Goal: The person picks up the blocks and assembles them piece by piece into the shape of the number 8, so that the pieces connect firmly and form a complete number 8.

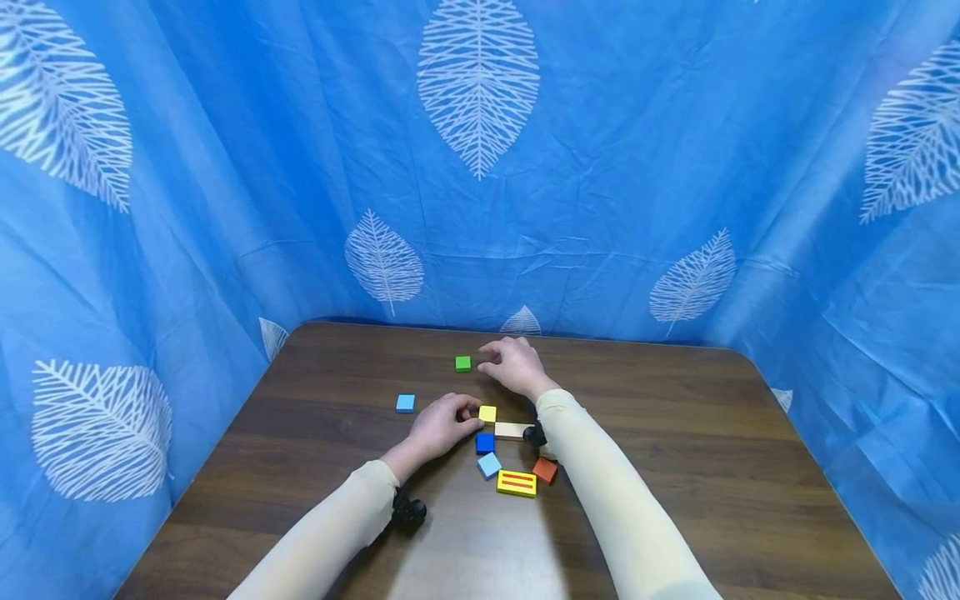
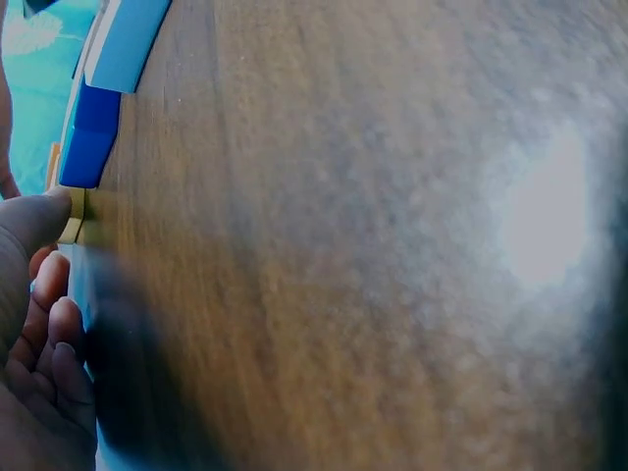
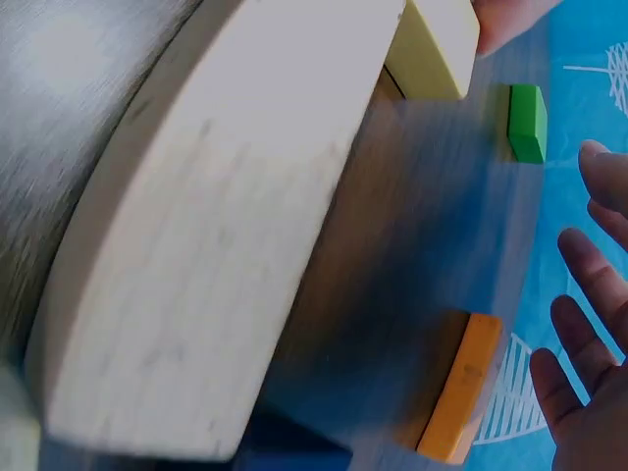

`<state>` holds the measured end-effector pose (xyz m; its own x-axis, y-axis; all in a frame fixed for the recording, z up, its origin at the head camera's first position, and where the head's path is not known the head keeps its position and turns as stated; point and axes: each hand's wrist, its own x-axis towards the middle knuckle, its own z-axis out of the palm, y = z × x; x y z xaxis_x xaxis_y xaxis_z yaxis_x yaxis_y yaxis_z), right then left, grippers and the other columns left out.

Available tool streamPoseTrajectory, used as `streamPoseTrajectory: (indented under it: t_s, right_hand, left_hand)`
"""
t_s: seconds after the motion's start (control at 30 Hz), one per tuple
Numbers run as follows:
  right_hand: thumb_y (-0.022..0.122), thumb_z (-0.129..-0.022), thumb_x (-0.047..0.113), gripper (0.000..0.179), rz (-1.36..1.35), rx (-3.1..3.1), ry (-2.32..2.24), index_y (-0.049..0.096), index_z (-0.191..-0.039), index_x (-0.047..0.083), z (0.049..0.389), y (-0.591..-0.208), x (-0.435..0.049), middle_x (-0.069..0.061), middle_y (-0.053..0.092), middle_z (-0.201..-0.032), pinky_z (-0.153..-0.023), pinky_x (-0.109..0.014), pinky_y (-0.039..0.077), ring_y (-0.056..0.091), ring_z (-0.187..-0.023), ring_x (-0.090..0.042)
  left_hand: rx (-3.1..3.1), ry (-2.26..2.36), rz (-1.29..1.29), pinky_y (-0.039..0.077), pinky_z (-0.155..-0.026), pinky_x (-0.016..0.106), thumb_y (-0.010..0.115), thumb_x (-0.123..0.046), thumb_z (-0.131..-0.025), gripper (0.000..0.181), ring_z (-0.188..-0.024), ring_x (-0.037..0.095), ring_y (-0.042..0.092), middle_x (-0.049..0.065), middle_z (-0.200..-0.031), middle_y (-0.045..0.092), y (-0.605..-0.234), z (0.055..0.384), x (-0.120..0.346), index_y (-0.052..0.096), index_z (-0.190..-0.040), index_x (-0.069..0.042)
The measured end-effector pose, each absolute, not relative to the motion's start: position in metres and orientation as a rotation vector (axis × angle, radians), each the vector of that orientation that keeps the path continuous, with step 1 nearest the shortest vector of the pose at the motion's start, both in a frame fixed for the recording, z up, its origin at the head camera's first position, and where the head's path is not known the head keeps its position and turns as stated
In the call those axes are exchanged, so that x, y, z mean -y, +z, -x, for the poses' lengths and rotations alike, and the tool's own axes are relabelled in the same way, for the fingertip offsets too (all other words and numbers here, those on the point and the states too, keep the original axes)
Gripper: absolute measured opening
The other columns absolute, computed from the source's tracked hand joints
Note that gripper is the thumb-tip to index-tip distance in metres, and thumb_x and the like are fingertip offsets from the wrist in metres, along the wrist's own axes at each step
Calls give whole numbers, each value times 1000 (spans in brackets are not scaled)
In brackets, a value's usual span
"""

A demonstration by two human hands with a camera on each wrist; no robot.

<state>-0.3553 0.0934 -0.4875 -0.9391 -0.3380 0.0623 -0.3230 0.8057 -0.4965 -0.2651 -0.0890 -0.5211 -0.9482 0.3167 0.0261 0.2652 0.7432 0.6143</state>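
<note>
My left hand [image 1: 442, 427] is at a small yellow block [image 1: 487, 414], thumb at its near side and index finger at its far side. The left wrist view shows the thumb [image 2: 39, 218] against this block's edge, other fingers curled below. My right hand [image 1: 516, 367] hovers near the back of the table, just right of a green block [image 1: 462, 364], thumb and fingers apart with nothing between them. The right wrist view also has that hand [image 3: 599, 294] spread beyond the green block [image 3: 528, 124]. A pale wooden plank [image 1: 512, 431] lies beside the yellow block, partly hidden by my right wrist.
A dark blue block [image 1: 485, 443], a light blue block [image 1: 489, 466], a yellow block with red stripes [image 1: 517, 483] and a red-orange block [image 1: 545, 470] curve nearby. Another light blue block [image 1: 406, 403] lies left. An orange block [image 3: 461, 392] shows in the right wrist view. Blue curtain [image 1: 480, 233] surrounds the table.
</note>
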Motion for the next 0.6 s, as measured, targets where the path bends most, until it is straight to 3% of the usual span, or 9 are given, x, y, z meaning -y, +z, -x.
streamPoseTrajectory:
  t_s: [0.23,0.6]
  right_hand:
    - [72,-96,36,38,542,-2991,-691,71,-130,21,363,-495,-79,-2,68,-116,-96,-47,39,49,-110,-26]
    - [72,-96,38,40,470,-2987,-570,70,-133,23,368,-497,-69,-3,63,-129,-99,-50,35,44,-122,-31]
  left_hand:
    - [-2876,977,-463,43,-68,30,75,-31,-95,31,-77,11,52,-8,-86,56,-523,266,90,72,-123,-16]
    - [-2869,981,-460,44,-68,30,75,-32,-95,31,-77,11,53,-9,-86,56,-524,267,89,72,-123,-17]
